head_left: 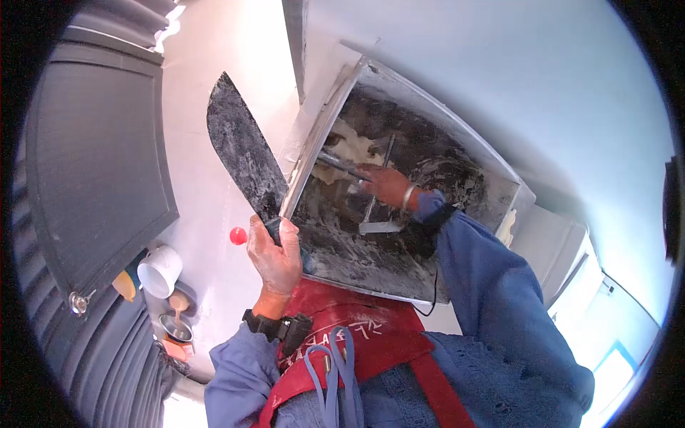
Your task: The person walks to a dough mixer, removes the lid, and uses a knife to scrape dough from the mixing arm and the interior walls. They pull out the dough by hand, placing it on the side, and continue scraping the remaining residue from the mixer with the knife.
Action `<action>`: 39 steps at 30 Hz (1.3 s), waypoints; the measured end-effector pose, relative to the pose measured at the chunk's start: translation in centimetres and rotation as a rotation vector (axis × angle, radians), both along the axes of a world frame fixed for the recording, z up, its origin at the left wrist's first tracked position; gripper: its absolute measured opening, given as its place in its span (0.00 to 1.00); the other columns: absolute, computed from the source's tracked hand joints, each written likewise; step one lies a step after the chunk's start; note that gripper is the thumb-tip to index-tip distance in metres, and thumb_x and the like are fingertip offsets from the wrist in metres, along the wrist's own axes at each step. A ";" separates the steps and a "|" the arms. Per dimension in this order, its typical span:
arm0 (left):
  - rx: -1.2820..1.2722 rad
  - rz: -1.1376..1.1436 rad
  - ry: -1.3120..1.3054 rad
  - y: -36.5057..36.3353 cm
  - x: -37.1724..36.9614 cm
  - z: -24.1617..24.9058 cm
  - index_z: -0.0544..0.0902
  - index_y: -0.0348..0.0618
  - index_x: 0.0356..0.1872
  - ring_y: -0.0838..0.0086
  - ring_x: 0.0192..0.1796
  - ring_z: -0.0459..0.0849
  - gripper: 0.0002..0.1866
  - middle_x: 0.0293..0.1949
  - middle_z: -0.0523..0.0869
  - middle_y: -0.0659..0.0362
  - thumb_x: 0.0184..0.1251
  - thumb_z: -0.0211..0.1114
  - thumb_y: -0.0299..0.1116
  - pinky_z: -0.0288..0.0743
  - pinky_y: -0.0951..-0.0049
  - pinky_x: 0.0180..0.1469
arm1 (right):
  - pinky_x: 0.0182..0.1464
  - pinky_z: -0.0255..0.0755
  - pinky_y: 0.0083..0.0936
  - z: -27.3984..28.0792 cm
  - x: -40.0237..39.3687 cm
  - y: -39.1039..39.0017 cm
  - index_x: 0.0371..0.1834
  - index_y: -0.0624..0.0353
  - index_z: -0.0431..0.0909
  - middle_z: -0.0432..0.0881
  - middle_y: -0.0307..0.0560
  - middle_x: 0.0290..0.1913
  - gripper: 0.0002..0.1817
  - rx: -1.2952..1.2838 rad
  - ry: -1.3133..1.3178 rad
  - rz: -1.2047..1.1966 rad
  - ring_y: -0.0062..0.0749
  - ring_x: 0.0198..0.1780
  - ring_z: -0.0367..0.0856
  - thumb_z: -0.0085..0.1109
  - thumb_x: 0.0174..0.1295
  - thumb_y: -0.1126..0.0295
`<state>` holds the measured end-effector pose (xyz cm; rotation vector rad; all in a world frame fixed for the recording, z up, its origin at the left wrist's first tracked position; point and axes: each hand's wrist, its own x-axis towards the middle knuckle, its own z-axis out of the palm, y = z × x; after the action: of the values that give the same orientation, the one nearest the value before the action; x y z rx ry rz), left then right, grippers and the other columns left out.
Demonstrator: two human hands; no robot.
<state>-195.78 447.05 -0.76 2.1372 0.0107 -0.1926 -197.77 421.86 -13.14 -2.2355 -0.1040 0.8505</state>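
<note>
My left hand (277,260) is wrapped around the dark handle of a machete (246,146). Its broad black blade, dusted with white powder, points up and away beside the rim of a metal trough (492,153). My right hand (391,187) reaches down inside the trough, fingers closed around a grey metal bar (341,165). Pale dough (351,148) lies at the trough's far left, close to that bar. A thin rod and a light metal bracket (382,227) show near my right hand. White smears cover the trough's dark inside.
Left of me a grey panel (107,157) stands by corrugated sheeting. A white bucket (158,271) and a metal bowl (175,328) are at the lower left. Close to my left hand is a red round knob (238,235). A pale blue wall (571,85) rises beyond the trough.
</note>
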 end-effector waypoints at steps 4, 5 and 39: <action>0.013 -0.005 0.003 0.2 -0.2 -0.1 0.69 0.30 0.30 0.57 0.25 0.74 0.10 0.21 0.76 0.51 0.59 0.53 0.30 0.65 0.63 0.30 | 0.61 0.58 0.36 -3.6 -0.8 1.6 0.60 0.60 0.61 0.61 0.56 0.61 0.23 -0.131 0.022 -0.041 0.50 0.59 0.63 0.41 0.62 0.62; 0.000 -0.006 0.022 0.2 -0.1 0.0 0.69 0.30 0.31 0.57 0.25 0.74 0.10 0.21 0.76 0.51 0.58 0.53 0.30 0.65 0.63 0.30 | 0.61 0.58 0.36 -4.4 -0.9 1.7 0.59 0.61 0.61 0.62 0.56 0.61 0.23 -0.161 -0.020 -0.119 0.50 0.59 0.63 0.41 0.62 0.62; 0.027 -0.055 -0.039 0.3 -0.1 -0.4 0.71 0.31 0.34 0.58 0.27 0.72 0.08 0.23 0.74 0.52 0.54 0.53 0.25 0.64 0.63 0.31 | 0.52 0.67 0.35 -6.5 4.0 1.3 0.53 0.58 0.69 0.71 0.50 0.55 0.18 -0.126 -0.222 0.161 0.44 0.49 0.74 0.40 0.59 0.71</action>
<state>-195.90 447.31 -1.12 2.1688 -0.0693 -0.1837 -193.73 423.18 -19.63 -2.4612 -0.3476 0.7063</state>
